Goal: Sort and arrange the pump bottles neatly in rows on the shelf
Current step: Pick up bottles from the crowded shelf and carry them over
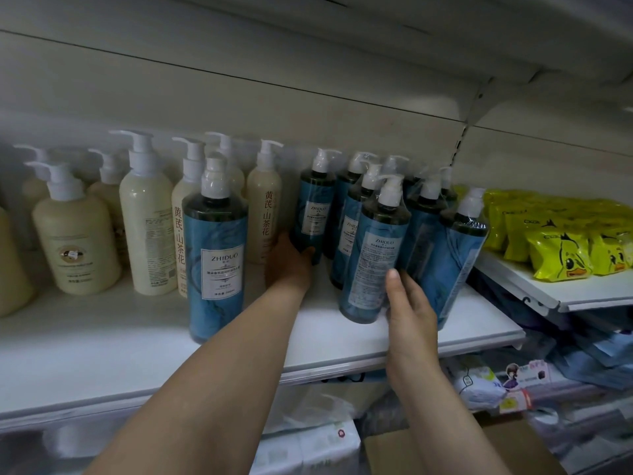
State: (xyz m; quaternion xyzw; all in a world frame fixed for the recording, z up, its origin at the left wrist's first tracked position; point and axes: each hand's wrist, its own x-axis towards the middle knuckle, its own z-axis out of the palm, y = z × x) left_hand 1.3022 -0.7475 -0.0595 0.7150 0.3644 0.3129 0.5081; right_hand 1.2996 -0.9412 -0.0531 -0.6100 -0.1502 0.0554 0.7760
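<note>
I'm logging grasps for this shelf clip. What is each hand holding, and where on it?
Left hand grips the base of a rear blue bottle; right hand grips the lower body of the front tilted blue bottle.

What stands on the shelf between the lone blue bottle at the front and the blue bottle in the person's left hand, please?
In the head view, a cream bottle with red characters stands between the lone blue bottle and the one gripped by the left hand.

blue pump bottles [375,255]: glossy clear plastic wrap. cream bottles [145,231]: smooth matt-ish plastic. shelf [102,341]: smooth white painted. yellow packs [561,255]: shiny foil-like.
</note>
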